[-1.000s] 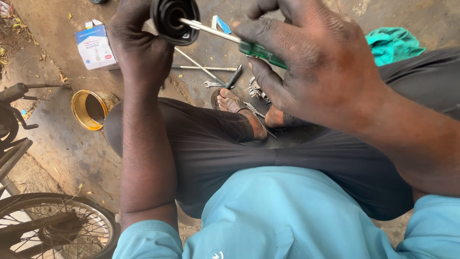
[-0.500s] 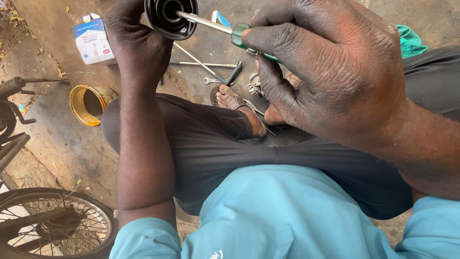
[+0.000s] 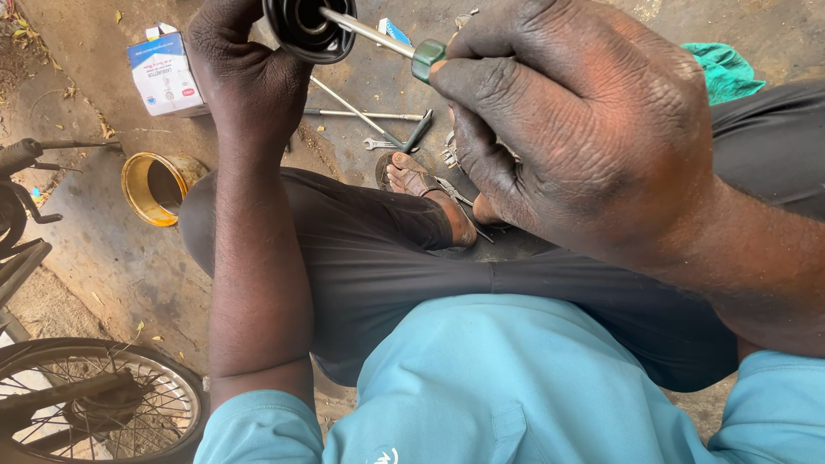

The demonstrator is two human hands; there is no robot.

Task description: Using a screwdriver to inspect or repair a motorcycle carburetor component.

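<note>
- Up top: round black cup-shaped part (image 3: pixel 308 27), glossy, hollow, gripped in left hand (image 3: pixel 245 64).
- Right hand (image 3: pixel 584 129) clamped on screwdriver (image 3: pixel 391 45); green handle, thin steel shaft w/ tip inside part.
- Below on dusty concrete floor (image 3: pixel 112 249): spanners (image 3: pixel 378 129), brass-coloured tin (image 3: pixel 155 185), cardboard box (image 3: pixel 163 73).

Soft even daylight, faint shadows, no glare, sharp focus throughout, mild wide-angle stretch at edges
</note>
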